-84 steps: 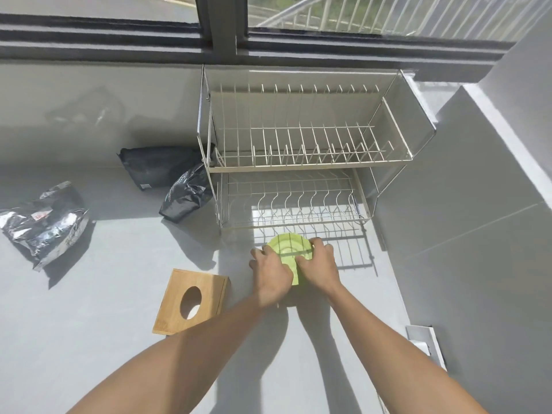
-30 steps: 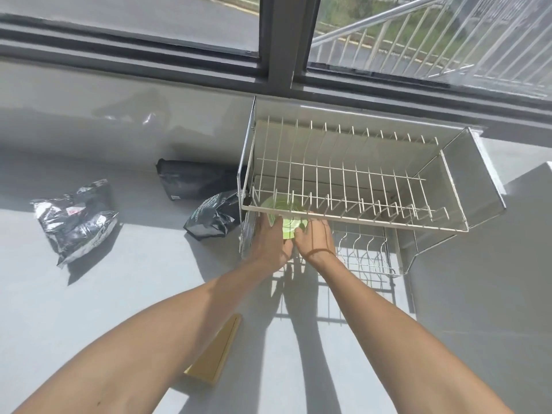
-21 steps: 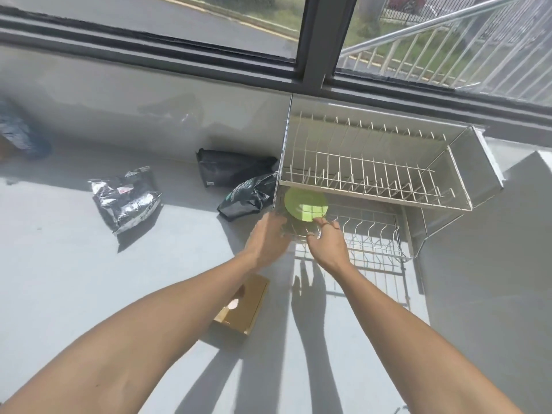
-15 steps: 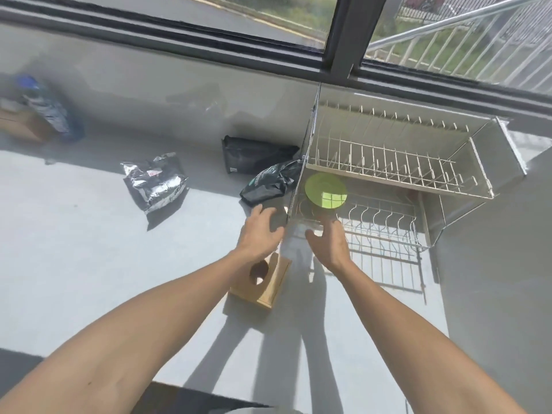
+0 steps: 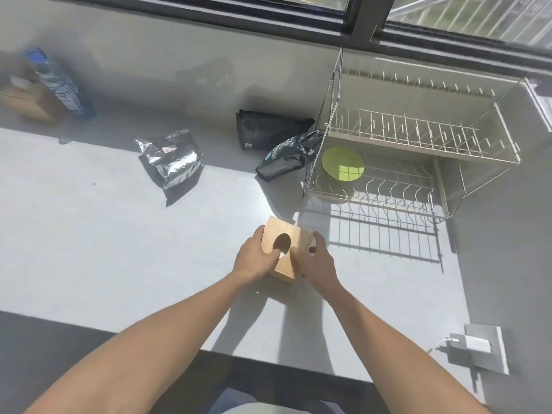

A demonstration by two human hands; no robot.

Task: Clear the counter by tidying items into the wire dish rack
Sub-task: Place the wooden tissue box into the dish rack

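Note:
A wooden box (image 5: 294, 246) with a round hole in its top sits on the grey counter (image 5: 119, 249) in front of the rack. My left hand (image 5: 254, 256) grips its left side and my right hand (image 5: 316, 261) grips its right side. The two-tier wire dish rack (image 5: 418, 150) stands at the back right against the wall. A green plate (image 5: 343, 163) stands upright at the left end of its lower tier. The upper tier holds nothing.
Left of the rack lie two black bags (image 5: 265, 132) (image 5: 286, 156) and a silver foil bag (image 5: 170, 158). A blue bottle (image 5: 58, 85) and another wooden box (image 5: 27, 100) stand at the far left. A wall socket with a white charger (image 5: 475, 343) is at lower right.
Both hands set the green plate upright in the rack's lower tier, let go, drew back toward me, and now hold the wooden box. The camera view has swung left.

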